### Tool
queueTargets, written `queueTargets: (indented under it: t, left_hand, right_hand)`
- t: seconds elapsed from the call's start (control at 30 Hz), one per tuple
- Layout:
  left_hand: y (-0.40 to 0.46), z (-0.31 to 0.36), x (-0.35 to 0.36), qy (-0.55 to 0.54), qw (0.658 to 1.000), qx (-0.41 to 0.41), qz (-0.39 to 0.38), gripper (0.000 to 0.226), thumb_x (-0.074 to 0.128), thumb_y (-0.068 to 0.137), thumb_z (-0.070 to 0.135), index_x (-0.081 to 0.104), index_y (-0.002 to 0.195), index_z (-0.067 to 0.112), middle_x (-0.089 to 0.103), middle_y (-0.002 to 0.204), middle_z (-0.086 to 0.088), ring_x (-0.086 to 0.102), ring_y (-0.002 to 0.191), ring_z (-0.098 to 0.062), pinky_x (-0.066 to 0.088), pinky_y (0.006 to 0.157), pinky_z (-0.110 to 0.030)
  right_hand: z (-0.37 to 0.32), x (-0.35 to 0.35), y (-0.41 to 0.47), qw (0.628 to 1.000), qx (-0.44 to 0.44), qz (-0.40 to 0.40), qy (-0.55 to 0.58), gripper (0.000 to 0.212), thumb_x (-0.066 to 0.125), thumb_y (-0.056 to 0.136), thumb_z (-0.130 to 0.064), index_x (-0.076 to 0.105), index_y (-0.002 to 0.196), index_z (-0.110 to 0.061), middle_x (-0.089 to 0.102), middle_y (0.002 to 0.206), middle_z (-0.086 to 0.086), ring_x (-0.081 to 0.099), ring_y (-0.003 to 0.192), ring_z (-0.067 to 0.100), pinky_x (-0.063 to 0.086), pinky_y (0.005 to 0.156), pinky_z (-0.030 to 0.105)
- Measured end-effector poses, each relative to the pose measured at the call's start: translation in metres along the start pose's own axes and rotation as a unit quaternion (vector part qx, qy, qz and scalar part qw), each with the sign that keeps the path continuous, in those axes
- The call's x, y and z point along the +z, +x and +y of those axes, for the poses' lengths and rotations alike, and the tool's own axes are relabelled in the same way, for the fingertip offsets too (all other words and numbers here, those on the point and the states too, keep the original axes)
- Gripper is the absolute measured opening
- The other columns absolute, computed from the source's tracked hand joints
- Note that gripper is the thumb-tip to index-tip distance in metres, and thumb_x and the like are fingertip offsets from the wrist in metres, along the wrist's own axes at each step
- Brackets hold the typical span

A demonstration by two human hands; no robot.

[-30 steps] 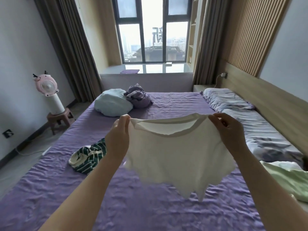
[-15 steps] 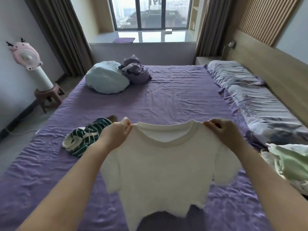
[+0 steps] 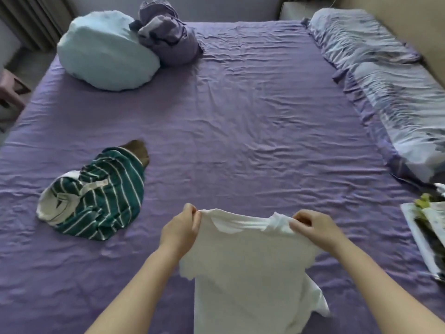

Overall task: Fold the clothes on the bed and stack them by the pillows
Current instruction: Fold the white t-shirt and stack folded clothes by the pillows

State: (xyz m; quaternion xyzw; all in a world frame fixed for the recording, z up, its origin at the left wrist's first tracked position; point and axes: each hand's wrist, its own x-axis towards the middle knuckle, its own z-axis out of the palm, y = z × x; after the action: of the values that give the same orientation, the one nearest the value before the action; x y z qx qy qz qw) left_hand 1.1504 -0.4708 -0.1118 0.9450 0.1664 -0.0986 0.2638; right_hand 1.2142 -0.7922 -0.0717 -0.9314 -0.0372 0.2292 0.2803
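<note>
I hold a white T-shirt [image 3: 250, 266] by its shoulders low over the near part of the purple bed [image 3: 240, 131]. My left hand [image 3: 179, 229] pinches the left shoulder and my right hand [image 3: 315, 227] pinches the right one, where the fabric bunches. The shirt's body hangs down toward me. A crumpled green-and-white striped garment [image 3: 96, 194] lies on the sheet to the left, with a brown piece [image 3: 139, 150] at its far end. Two patterned pillows [image 3: 385, 80] run along the headboard on the right.
A pale blue bundle [image 3: 106, 51] and a crumpled purple bundle [image 3: 166, 34] sit at the far left of the bed. A white garment with a dark and green print [image 3: 428, 235] lies at the right edge. A small stool [image 3: 12, 90] stands beside the bed on the left.
Both hands have lowered the white shirt from chest height toward the bed. My view has tilted down, so the window is out of sight.
</note>
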Motion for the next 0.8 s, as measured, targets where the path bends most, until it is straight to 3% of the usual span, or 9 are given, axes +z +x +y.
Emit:
queueTargets:
  t: [0.13,0.27,0.4,0.57,0.67,0.73,0.8]
  left_hand:
    - [0.036,-0.016,0.02,0.04,0.999,0.018,-0.026,0.025,0.029,0.099,0.043,0.039,0.089,0.022,0.054,0.073,0.007,0.055,0.072,-0.025,0.034,0.06,-0.034]
    - [0.086,-0.018,0.02,0.074,0.996,0.037,-0.013,0.027,0.028,0.1,0.044,0.037,0.09,0.021,0.059,0.078,0.002,0.06,0.08,-0.03,0.034,0.06,-0.034]
    - [0.145,-0.015,0.015,0.102,0.994,0.029,0.023,0.029,0.027,0.1,0.042,0.038,0.091,0.018,0.059,0.079,-0.001,0.06,0.08,-0.032,0.033,0.06,-0.035]
    - [0.216,-0.008,0.022,0.113,0.991,0.011,0.072,0.031,0.027,0.101,0.04,0.042,0.094,0.014,0.061,0.082,-0.002,0.056,0.072,-0.03,0.031,0.056,-0.033]
    - [0.25,-0.003,0.035,0.147,0.986,-0.018,0.074,0.027,0.032,0.101,0.035,0.047,0.096,0.013,0.062,0.088,-0.004,0.053,0.075,-0.029,0.03,0.058,-0.033]
    - [0.261,0.0,0.05,0.194,0.978,-0.031,0.069,0.019,0.042,0.098,0.026,0.054,0.103,0.011,0.061,0.103,-0.009,0.052,0.096,-0.031,0.034,0.073,-0.037]
    - [0.26,0.011,0.074,0.174,0.98,-0.009,0.093,0.022,0.055,0.088,0.01,0.06,0.109,0.01,0.058,0.115,-0.012,0.047,0.114,-0.034,0.035,0.089,-0.041]
  right_hand:
    - [0.018,0.019,0.029,0.992,0.058,0.077,-0.078,0.015,0.05,0.094,-0.036,0.056,0.088,-0.024,0.065,0.08,-0.003,0.06,0.082,0.027,0.041,0.065,0.035]
    - [0.018,0.02,0.078,0.984,0.048,0.12,-0.122,0.021,0.048,0.094,-0.042,0.057,0.096,-0.023,0.069,0.089,0.001,0.062,0.089,0.031,0.039,0.063,0.035]
    - [0.007,0.017,0.141,0.986,0.043,0.144,-0.079,0.023,0.054,0.09,-0.045,0.059,0.089,-0.023,0.063,0.078,-0.001,0.061,0.085,0.031,0.041,0.064,0.035]
    - [-0.001,0.015,0.22,0.978,0.052,0.191,-0.062,0.026,0.054,0.088,-0.05,0.059,0.085,-0.025,0.055,0.072,-0.007,0.057,0.08,0.027,0.033,0.062,0.032]
    - [0.003,0.021,0.263,0.984,0.04,0.168,-0.04,0.022,0.056,0.088,-0.047,0.062,0.087,-0.026,0.062,0.078,-0.004,0.058,0.083,0.025,0.036,0.064,0.031]
    - [0.01,0.032,0.287,0.995,0.015,0.101,0.005,0.021,0.06,0.089,-0.038,0.065,0.099,-0.02,0.068,0.093,0.002,0.061,0.091,0.023,0.038,0.07,0.027]
    - [0.023,0.043,0.299,0.998,0.025,0.022,0.044,0.033,0.059,0.091,-0.033,0.06,0.118,-0.015,0.066,0.11,0.006,0.059,0.102,0.02,0.034,0.076,0.018]
